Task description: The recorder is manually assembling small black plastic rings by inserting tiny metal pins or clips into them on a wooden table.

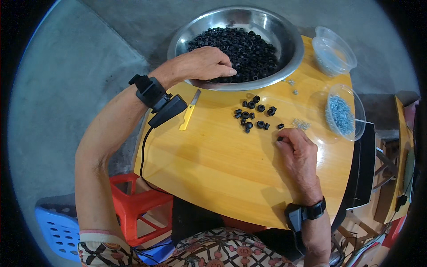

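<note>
Left hand (pixel 207 62): is resting inside the near-left rim of the steel basin (pixel 289 60), palm down, fingers bent into the heap of black parts (pixel 244 44); its fingertips are hiding, so whether it is gripping a part cannot be told. Forearm is slanting in from the basin's near-left.

Right hand (pixel 300 151): is hovering low to the near-right of the basin, thumb and forefinger pinching one small black part (pixel 279 139); remaining fingers are curling under. Wrist is bending leftward, back of the hand facing up.

Key relation: the heap is lying directly under the left hand, the nearer one; from the right hand it is lying away and to the left. The pinched part is showing too little for its long axis to be read. A single black part (pixel 280 126) is lying just beyond the right fingertips, basin-side, long axis running roughly sideways.

Surroundings, by the basin: loose black parts (pixel 260 108), scattering near side, some standing ring-up; yellow cutter knife (pixel 188 115), lying near-left, blade pointing toward the basin; small clear pieces (pixel 301 124), near-right; round tub (pixel 361 107) of pale blue pieces (pixel 340 115), farther right; clear tub (pixel 329 51), right; wooden table (pixel 213 151), supporting all.
</note>
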A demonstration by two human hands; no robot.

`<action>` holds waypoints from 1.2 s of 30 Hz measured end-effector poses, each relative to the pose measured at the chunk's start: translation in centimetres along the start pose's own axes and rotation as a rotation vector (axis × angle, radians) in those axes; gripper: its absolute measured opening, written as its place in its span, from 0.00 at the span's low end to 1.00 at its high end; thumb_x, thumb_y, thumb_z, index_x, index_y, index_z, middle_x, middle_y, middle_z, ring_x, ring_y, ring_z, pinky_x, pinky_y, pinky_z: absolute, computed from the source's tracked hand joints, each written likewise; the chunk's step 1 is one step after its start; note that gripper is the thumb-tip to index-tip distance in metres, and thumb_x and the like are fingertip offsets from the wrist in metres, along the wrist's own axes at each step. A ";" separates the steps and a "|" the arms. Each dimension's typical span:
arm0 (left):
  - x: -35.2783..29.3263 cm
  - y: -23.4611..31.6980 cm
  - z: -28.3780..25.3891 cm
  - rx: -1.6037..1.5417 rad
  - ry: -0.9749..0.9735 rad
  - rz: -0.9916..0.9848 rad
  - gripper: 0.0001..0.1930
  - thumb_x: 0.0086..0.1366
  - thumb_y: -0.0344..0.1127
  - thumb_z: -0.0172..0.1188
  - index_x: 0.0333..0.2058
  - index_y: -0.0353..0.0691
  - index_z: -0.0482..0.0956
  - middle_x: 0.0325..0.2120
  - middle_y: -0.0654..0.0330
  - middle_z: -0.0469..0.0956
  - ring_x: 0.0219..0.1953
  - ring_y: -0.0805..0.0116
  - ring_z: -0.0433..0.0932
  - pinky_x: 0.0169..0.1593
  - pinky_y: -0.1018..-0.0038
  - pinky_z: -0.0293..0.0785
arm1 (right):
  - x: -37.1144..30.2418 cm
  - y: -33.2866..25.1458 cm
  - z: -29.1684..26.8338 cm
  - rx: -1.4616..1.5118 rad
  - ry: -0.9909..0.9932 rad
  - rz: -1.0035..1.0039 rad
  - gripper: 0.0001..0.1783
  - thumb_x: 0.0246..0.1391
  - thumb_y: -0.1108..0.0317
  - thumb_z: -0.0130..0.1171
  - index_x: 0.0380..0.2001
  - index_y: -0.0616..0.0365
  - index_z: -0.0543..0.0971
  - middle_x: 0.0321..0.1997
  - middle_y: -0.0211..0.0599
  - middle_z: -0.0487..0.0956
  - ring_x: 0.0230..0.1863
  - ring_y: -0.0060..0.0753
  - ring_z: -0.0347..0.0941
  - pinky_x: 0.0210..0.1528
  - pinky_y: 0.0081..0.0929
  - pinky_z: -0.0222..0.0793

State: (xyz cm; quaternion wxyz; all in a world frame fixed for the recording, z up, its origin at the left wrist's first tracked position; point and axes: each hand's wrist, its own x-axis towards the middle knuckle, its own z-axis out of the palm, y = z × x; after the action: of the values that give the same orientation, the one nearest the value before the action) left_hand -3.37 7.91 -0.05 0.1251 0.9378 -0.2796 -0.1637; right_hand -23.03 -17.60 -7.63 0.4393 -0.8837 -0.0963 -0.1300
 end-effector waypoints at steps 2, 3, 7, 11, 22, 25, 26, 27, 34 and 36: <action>0.0 0.7 0.0 -0.036 -0.012 0.013 0.20 0.64 0.49 0.55 0.40 0.36 0.82 0.27 0.56 0.81 0.27 0.69 0.77 0.31 0.70 0.73 | 0.0 0.0 0.1 0.005 0.004 0.001 0.08 0.44 0.77 0.62 0.31 0.58 0.77 0.27 0.41 0.77 0.29 0.43 0.77 0.30 0.31 0.73; 0.0 1.1 0.0 -0.072 -0.025 0.025 0.20 0.64 0.48 0.56 0.41 0.36 0.82 0.29 0.57 0.81 0.31 0.69 0.78 0.36 0.71 0.74 | 0.0 -0.1 0.1 0.006 0.001 0.006 0.08 0.44 0.77 0.62 0.31 0.58 0.77 0.28 0.40 0.77 0.29 0.43 0.77 0.30 0.31 0.73; 0.1 3.8 -0.3 -0.208 -0.086 -0.178 0.20 0.63 0.48 0.58 0.42 0.36 0.82 0.30 0.58 0.82 0.30 0.73 0.77 0.35 0.73 0.73 | 0.0 0.0 -0.2 -0.015 -0.020 0.013 0.08 0.44 0.76 0.62 0.31 0.56 0.77 0.28 0.40 0.78 0.29 0.42 0.78 0.30 0.32 0.73; 0.2 3.5 0.3 -0.202 -0.155 -0.250 0.18 0.61 0.46 0.60 0.42 0.38 0.82 0.30 0.58 0.82 0.31 0.74 0.78 0.36 0.75 0.73 | -0.1 0.3 0.1 0.006 0.004 -0.011 0.08 0.45 0.76 0.63 0.31 0.56 0.77 0.28 0.39 0.78 0.29 0.42 0.77 0.30 0.31 0.73; 1.1 2.8 0.9 -0.148 -0.059 -0.039 0.13 0.55 0.40 0.61 0.35 0.38 0.84 0.26 0.58 0.82 0.27 0.69 0.77 0.35 0.73 0.73 | -0.1 0.1 0.0 -0.014 -0.011 -0.018 0.08 0.45 0.75 0.61 0.31 0.56 0.76 0.27 0.38 0.77 0.28 0.43 0.77 0.29 0.32 0.73; 1.6 2.3 1.1 -0.097 -0.016 0.085 0.12 0.54 0.38 0.61 0.33 0.37 0.83 0.23 0.59 0.80 0.26 0.70 0.76 0.34 0.73 0.72 | -0.1 -0.1 -0.3 -0.028 -0.013 -0.011 0.08 0.45 0.76 0.61 0.31 0.56 0.76 0.27 0.39 0.76 0.28 0.43 0.77 0.29 0.33 0.73; 1.6 2.1 1.2 -0.150 0.003 0.102 0.11 0.55 0.38 0.61 0.34 0.37 0.83 0.23 0.61 0.80 0.25 0.72 0.75 0.32 0.74 0.71 | -0.1 -0.1 -0.2 -0.026 -0.016 -0.009 0.08 0.45 0.76 0.61 0.31 0.56 0.76 0.27 0.39 0.76 0.28 0.43 0.77 0.29 0.33 0.73; 1.6 1.9 1.2 -0.204 0.021 0.119 0.11 0.56 0.38 0.61 0.34 0.37 0.83 0.23 0.62 0.80 0.24 0.74 0.74 0.31 0.76 0.71 | 0.0 0.0 -0.1 -0.026 -0.015 -0.016 0.08 0.45 0.76 0.61 0.30 0.56 0.76 0.27 0.39 0.76 0.28 0.44 0.77 0.29 0.33 0.73; 1.9 -1.2 -0.6 -1.033 0.077 -0.282 0.12 0.57 0.38 0.66 0.36 0.38 0.81 0.23 0.65 0.73 0.19 0.82 0.67 0.17 0.87 0.61 | 0.1 -0.8 0.0 0.005 0.002 0.006 0.07 0.44 0.76 0.60 0.30 0.57 0.76 0.27 0.41 0.77 0.28 0.44 0.77 0.29 0.33 0.73; 1.9 -1.5 -0.6 -1.168 0.074 -0.306 0.12 0.58 0.37 0.66 0.37 0.36 0.80 0.25 0.63 0.72 0.20 0.81 0.67 0.16 0.88 0.61 | 0.2 -0.6 0.0 0.011 0.000 0.021 0.07 0.44 0.77 0.60 0.30 0.57 0.76 0.27 0.41 0.77 0.28 0.44 0.77 0.30 0.33 0.73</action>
State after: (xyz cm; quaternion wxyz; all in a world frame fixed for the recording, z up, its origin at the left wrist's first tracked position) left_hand -0.91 8.17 -0.42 0.6039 0.7487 -0.0009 -0.2734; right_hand -23.03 -17.24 -7.06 0.4455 -0.8822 -0.0879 -0.1250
